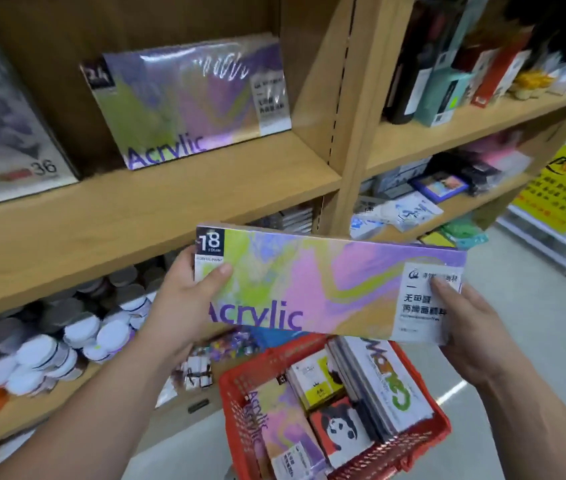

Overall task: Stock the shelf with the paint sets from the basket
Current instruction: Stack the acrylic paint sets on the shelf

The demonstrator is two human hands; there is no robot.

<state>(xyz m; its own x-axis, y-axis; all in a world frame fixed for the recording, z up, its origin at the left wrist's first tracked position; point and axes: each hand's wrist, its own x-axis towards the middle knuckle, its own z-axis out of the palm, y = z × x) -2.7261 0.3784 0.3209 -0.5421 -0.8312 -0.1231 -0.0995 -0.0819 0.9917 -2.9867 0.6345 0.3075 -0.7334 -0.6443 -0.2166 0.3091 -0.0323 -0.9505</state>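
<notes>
Both hands, left hand (184, 299) and right hand (472, 327), hold an 18-colour acrylic set (326, 289) above the red basket (240, 382).

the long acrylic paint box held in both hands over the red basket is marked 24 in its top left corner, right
Not quite. The head view shows the long pastel-swirl cardboard acrylic paint box marked 18, not 24. The rest holds: the left hand and right hand hold it over the red plastic mesh basket.

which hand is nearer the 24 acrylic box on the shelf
Left. The left hand is below the 24 acrylic box, nearly under it; the right hand is lower and off to its right.
</notes>
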